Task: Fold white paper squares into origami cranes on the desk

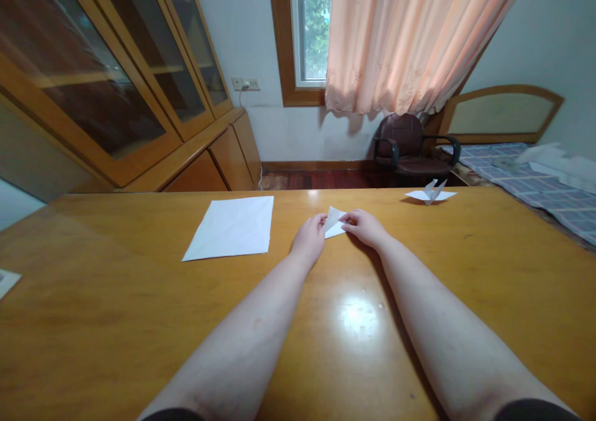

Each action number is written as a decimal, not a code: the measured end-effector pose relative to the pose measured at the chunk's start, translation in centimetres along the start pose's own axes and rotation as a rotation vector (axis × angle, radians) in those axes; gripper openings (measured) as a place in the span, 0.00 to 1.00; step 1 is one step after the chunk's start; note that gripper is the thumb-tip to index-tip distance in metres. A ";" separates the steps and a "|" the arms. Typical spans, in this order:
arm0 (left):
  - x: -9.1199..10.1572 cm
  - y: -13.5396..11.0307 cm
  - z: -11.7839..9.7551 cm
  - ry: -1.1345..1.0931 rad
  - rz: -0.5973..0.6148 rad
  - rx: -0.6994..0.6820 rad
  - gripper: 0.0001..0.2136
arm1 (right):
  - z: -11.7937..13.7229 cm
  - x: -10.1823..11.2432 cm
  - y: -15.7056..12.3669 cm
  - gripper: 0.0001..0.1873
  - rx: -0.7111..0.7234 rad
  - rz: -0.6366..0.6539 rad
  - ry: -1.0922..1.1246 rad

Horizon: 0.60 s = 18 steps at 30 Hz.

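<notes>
Glossy wooden desk fills the view, with a bright patch of glare near its front edge. Both bare forearms stretch out to the middle of it. The left hand and the right hand meet over a small folded paper, a white pointed piece held low, at or just above the desk top. The fingers of each hand are pinched together on it, left on its left edge, right on its right edge.

Just left of the hands a flat white sheet lies on the desk. Off to the right, near the far edge, sits a finished paper figure with its wings spread. Beyond the desk there's a dark armchair under a peach curtain, a glass-fronted cabinet on the left, and a checked bed on the right.
</notes>
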<state>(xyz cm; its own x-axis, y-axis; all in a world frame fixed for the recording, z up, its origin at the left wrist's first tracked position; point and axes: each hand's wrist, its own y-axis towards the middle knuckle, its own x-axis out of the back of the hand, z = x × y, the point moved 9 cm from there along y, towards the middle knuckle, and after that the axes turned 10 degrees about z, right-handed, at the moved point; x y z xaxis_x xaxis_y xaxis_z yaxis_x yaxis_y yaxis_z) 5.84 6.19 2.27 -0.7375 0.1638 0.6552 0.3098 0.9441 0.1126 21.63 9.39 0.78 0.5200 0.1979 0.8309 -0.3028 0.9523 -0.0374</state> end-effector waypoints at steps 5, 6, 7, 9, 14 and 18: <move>-0.5 0.2 0.1 0.028 0.033 0.030 0.20 | -0.2 -0.1 0.2 0.10 0.007 0.003 0.013; -0.6 0.2 0.1 0.022 0.032 0.030 0.20 | -0.3 -0.1 0.2 0.10 0.008 0.002 0.014; -0.5 0.2 0.0 0.014 0.025 0.024 0.21 | -0.3 -0.1 0.2 0.10 0.007 0.000 0.013; -0.3 0.0 -0.2 -0.001 0.003 -0.002 0.22 | -0.3 -0.1 0.2 0.11 0.004 0.002 0.011; 0.0 -0.2 -0.8 -0.016 0.012 -0.044 0.24 | -0.5 -0.3 0.4 0.11 -0.006 0.012 0.027; 0.0 -0.4 -2.4 0.033 0.046 -0.152 0.17 | -0.6 -0.4 0.4 0.11 0.009 0.013 0.040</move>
<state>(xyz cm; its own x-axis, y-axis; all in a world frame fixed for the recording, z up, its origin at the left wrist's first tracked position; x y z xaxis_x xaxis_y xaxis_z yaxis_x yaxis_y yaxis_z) 7.14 5.08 4.04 -0.7007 0.1942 0.6866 0.4324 0.8810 0.1921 21.78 9.80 0.06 0.5478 0.2195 0.8073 -0.3167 0.9476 -0.0427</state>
